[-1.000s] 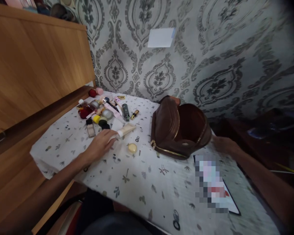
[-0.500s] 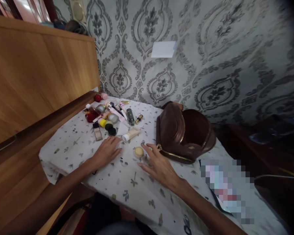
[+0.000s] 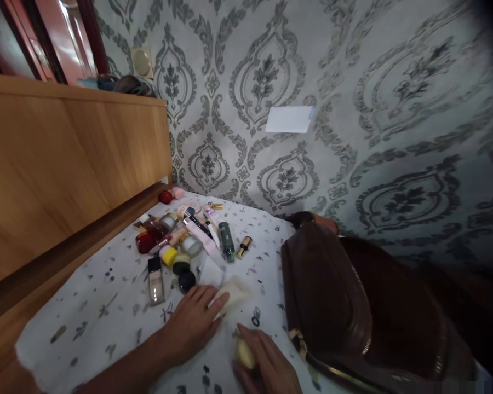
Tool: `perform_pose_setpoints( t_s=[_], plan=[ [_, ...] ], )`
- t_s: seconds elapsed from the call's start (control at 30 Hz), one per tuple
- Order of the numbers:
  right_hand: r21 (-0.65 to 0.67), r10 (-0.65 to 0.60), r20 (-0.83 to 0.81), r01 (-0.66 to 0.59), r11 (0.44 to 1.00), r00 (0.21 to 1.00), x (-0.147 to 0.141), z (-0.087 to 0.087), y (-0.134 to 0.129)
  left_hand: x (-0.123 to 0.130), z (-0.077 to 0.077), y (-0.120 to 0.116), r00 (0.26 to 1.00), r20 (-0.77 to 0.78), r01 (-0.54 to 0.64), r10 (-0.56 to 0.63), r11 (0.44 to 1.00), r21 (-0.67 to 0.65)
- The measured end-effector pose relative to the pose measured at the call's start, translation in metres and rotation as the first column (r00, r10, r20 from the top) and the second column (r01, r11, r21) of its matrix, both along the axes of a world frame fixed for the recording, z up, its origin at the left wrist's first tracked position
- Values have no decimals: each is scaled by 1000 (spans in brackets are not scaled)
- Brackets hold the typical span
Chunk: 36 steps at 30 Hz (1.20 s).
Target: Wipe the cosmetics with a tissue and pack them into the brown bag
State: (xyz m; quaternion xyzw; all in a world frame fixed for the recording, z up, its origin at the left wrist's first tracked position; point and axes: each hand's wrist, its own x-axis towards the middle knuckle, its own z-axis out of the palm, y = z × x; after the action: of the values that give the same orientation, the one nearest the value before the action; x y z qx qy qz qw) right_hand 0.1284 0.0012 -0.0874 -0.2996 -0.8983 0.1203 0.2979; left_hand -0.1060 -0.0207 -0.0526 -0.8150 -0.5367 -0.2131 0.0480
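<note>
My left hand (image 3: 197, 318) is closed over the cap end of a cream-coloured tube (image 3: 236, 290), whose blurred body sticks out to the right. Lower down, my right hand (image 3: 269, 361) curls around a small round yellow pot (image 3: 245, 353), with its fingers on one side and the thumb partly hidden at the frame's bottom. Just beyond my left hand are a black round lid (image 3: 187, 282), a white paper-like piece (image 3: 211, 272) and a foundation bottle with a black cap (image 3: 156, 284).
Several cosmetics lie in a heap, among them a dark green tube (image 3: 226, 241) and a yellow-capped jar (image 3: 168, 255). A gold and black lipstick (image 3: 244, 247) lies apart. On the right stands an open brown leather bag (image 3: 320, 290). A wooden panel (image 3: 74, 148) borders the left.
The view has tilted up and come closer. My left hand has moved right onto the tube, and my right hand has closed around the yellow pot.
</note>
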Motion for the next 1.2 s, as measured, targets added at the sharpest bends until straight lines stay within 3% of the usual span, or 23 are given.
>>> perform_pose_setpoints(
  t_s=[0.2,0.33,0.47,0.6,0.73,0.83,0.97,1.03,1.1,1.2],
  plan=[
    [-80,-52,-132,42,996,990,-6,2,-1,2,11,3,999,-52,-1,0,1000,-24],
    [-191,-98,-110,76,979,989,-12,18,0,-4,13,4,997,-71,15,-20,998,-67],
    [-324,-271,-170,206,923,948,-19,35,-2,-7,15,-2,999,-41,12,-14,999,-39],
    [-341,-327,-203,246,907,923,-33,51,-1,-4,16,-11,998,-62,0,-2,1000,-26],
    [-275,-268,-234,200,940,935,-63,71,21,-2,23,-19,997,-78,18,-19,1000,-15],
    [-263,-272,-189,218,940,943,-90,75,49,-16,40,-16,997,-73,40,-38,999,31],
    [-260,-339,-136,297,919,931,-113,62,81,-73,82,21,998,-50,-40,45,994,98],
    [-264,-354,-137,310,913,925,-117,51,90,-114,105,57,979,-20,-202,203,977,66],
    [-287,-371,-152,318,904,916,-118,40,95,-158,121,101,923,-47,-384,382,923,-37],
    [-319,-396,-214,319,892,893,-117,28,98,-213,127,168,870,-73,-493,488,863,-110]
  ],
)
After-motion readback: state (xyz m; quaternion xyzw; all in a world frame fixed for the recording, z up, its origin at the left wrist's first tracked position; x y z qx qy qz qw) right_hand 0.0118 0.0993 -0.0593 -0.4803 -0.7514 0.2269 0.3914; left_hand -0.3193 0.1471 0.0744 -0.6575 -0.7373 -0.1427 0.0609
